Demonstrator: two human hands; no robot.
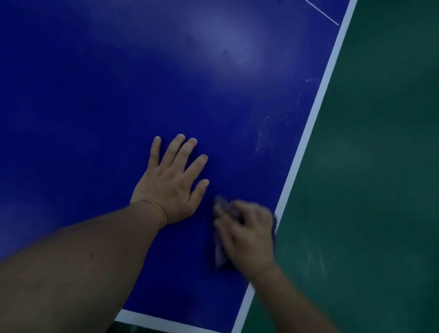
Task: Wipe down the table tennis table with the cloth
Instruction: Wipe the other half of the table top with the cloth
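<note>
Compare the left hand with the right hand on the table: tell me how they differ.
The left hand lies flat with fingers spread and holds nothing; the right hand curls over the cloth. The left hand looks sharp, the right hand blurred. The left hand sits farther in on the table; the right hand is beside its white edge line. Both rest on the table near its corner.

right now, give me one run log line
left hand flat on table | right hand holds cloth near right edge | white marks ahead
</note>
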